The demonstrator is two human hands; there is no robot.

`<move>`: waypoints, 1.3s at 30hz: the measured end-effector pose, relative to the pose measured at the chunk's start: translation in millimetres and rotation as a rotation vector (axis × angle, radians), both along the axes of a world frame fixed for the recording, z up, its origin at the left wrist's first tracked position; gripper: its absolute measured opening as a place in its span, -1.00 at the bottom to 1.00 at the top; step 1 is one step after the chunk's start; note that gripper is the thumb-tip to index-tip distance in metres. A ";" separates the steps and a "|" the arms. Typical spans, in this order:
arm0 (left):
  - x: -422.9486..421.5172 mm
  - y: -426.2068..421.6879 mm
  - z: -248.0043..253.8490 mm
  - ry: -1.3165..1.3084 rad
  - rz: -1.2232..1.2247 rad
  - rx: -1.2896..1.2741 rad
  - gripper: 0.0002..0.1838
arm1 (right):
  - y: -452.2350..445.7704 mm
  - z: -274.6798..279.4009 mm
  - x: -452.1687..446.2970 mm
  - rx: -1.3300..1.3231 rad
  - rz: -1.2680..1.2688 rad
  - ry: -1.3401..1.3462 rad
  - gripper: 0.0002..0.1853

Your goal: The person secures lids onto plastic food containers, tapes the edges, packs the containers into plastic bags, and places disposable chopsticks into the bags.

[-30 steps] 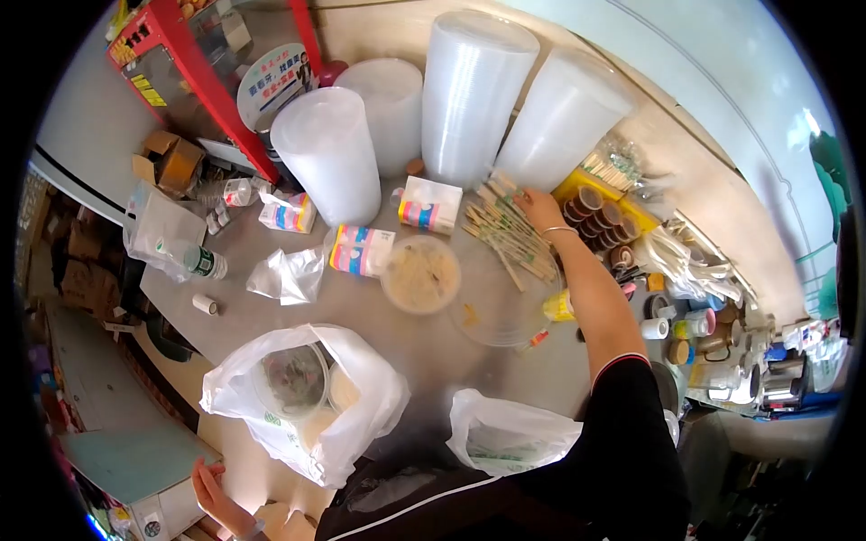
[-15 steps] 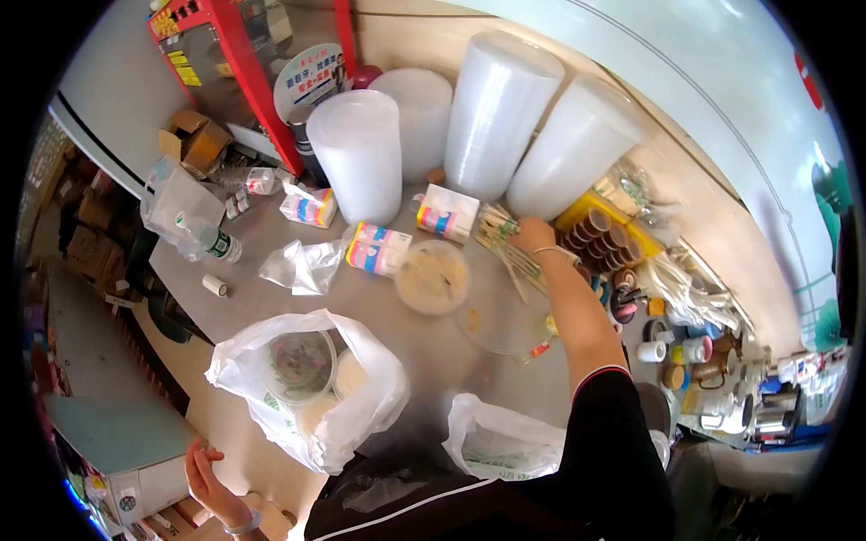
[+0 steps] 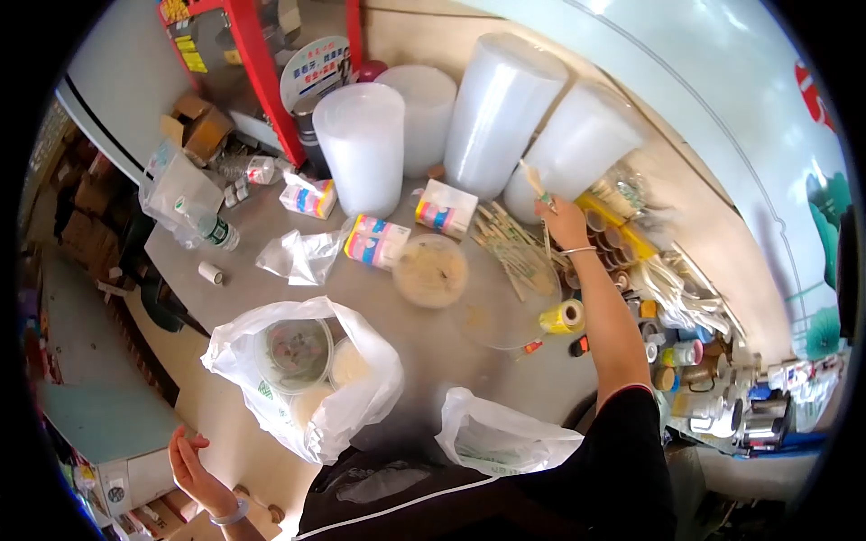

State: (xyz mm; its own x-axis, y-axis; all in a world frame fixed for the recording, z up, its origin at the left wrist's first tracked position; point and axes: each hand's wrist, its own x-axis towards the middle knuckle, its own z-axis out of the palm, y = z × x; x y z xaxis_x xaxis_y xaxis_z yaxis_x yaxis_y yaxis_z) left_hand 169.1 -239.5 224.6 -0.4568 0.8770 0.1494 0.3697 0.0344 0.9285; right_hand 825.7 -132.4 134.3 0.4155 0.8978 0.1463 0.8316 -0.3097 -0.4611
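Note:
My right hand [image 3: 564, 224] is raised at the back right of the table, its fingers closed on wrapped chopsticks [image 3: 534, 180] that point up and away. More wrapped chopsticks [image 3: 507, 245] lie loose just left of that hand, by a clear round lid [image 3: 492, 325]. My left hand [image 3: 194, 473] hangs beside the table at the lower left, holding nothing, with its fingers partly spread. Nearest to it is a white plastic bag [image 3: 361, 406] standing open, with a lidded round tub [image 3: 296, 356] and paler tubs inside. A round container [image 3: 431, 270] of pale food sits mid-table.
Tall stacks of plastic containers [image 3: 361, 149] line the back. Tissue packs [image 3: 377, 242] lie before them. A second white bag [image 3: 505, 437] rests at the front edge. Brown cups [image 3: 609, 243], a yellow tape roll [image 3: 564, 316] and jars crowd the right side.
My right hand has lifted out of the chopstick pile and moved slightly right, now with chopsticks in it. The yellow roll has come into fuller view. My left hand has shifted slightly left.

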 end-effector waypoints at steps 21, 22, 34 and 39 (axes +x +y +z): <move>210.2 -15.3 -0.2 -0.771 -1.378 -0.663 -0.67 | -155.5 121.2 -278.2 0.212 0.241 1.469 -0.63; 206.5 -20.7 2.4 -0.771 -1.343 -0.676 -0.66 | -158.4 115.1 -283.3 0.239 0.222 1.414 -0.64; 177.5 -77.0 -63.9 -0.941 -1.269 -0.993 -0.68 | -206.0 41.1 -350.2 0.491 -0.254 1.329 -0.71; 161.9 -80.4 -67.0 -0.846 -1.456 -1.102 -0.70 | -233.5 45.2 -355.7 0.391 -0.362 1.343 -0.72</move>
State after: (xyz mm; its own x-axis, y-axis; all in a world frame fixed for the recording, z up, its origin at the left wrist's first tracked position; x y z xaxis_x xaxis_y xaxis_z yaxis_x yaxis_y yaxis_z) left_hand 331.1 -319.9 157.6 0.8890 0.1342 -0.4379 0.2062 0.7364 0.6444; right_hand 470.1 -365.8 179.5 0.6260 0.7098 -0.3230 -0.3849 -0.0789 -0.9196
